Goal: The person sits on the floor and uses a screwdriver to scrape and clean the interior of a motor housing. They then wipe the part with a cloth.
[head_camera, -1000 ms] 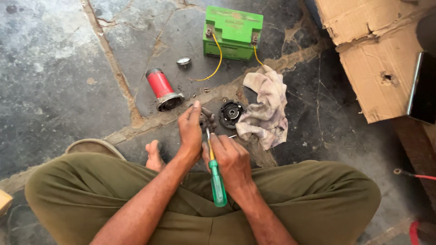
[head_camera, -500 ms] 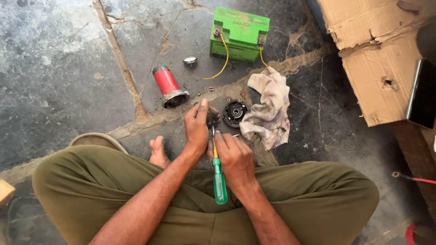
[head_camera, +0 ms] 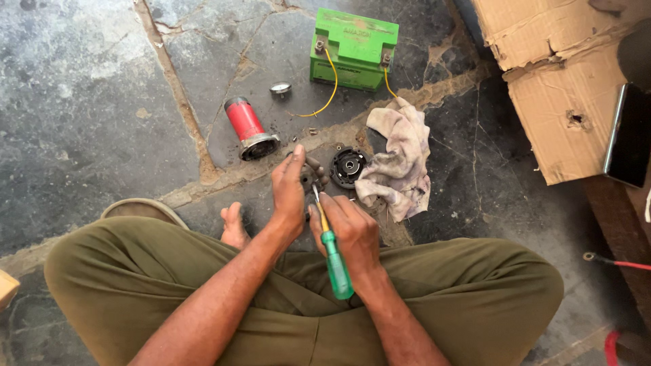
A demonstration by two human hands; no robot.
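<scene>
Your left hand (head_camera: 290, 191) has its fingers closed around a small dark metal part (head_camera: 310, 175) held just above the stone floor (head_camera: 88, 115), while your right hand (head_camera: 349, 234) grips the green-handled screwdriver (head_camera: 331, 249) with its tip against that part. If the tip skids off, it could jab your left palm, and any loosened screw may roll into the floor cracks near the black round cover (head_camera: 348, 166).

Screwdriver (head_camera: 330, 247) seemingly tilted slightly more upright

Cracked grey stone floor (head_camera: 81, 102) with pale mortar seams, torn cardboard box (head_camera: 549, 88) at right, daylight

Left hand (head_camera: 290, 186) and right hand (head_camera: 349, 230) meet over crossed legs, each grip closed.
</scene>
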